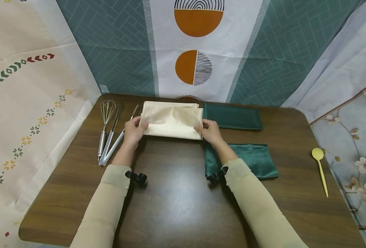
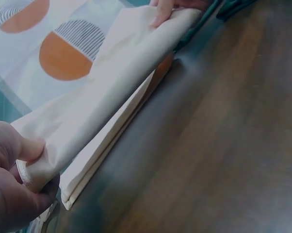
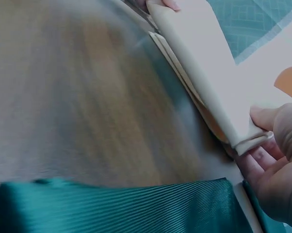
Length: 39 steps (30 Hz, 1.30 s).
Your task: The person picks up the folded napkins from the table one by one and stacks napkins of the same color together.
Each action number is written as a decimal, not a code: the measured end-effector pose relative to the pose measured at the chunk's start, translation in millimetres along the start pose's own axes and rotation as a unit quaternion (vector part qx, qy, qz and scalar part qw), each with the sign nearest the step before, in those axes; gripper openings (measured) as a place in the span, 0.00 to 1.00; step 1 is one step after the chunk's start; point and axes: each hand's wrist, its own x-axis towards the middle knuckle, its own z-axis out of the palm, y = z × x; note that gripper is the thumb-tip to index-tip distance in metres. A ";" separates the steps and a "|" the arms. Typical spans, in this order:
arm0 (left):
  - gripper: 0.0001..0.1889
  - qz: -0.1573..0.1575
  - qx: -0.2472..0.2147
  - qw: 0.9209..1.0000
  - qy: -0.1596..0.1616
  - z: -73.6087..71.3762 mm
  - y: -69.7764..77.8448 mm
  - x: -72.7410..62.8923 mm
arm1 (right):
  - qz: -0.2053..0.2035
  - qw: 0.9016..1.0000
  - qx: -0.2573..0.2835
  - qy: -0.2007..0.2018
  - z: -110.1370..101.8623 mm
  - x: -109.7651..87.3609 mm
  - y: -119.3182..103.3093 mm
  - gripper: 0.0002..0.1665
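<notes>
A cream cloth [image 1: 173,121] is pinched at both ends, near the middle of the far edge of the table [image 1: 170,193].
The cloth's left end is clamped by the left hand [image 1: 134,129], with the thumb pressed on top and fingers tucked below. Its right end is clamped the same way by the right hand [image 1: 212,132]. Thumbs and fingers are parted only by the cloth. The front edge is lifted, and lower cream folds [image 2: 88,167] are seen under it; whether they are part of the same cloth cannot be told. On the table's left side, a whisk [image 1: 102,137] and tongs [image 1: 113,148] are laid. On its right side, a dark green cloth [image 1: 234,117] is laid by the far edge, a shiny green cloth [image 1: 254,158] is laid nearer the middle, and a yellow spoon [image 1: 321,168] is set by the right edge.
</notes>
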 end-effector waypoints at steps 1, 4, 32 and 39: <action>0.20 0.001 0.003 1.000 -0.001 0.3 0.8 2.5 | 0.001 1.000 -0.003 0.001 -0.6 2.1 -0.4 0.15; 0.20 0.004 0.015 1.000 -0.008 0.8 3.6 9.4 | -0.005 1.000 -0.016 0.004 -2.6 8.7 -0.6 0.14; 0.17 0.013 0.053 0.998 0.041 7.2 10.7 58.9 | 0.032 0.999 -0.036 0.019 -3.2 55.7 -13.3 0.25; 0.18 0.032 0.082 0.994 0.062 6.9 6.2 64.3 | 0.064 0.997 -0.044 0.003 1.7 65.2 -13.1 0.29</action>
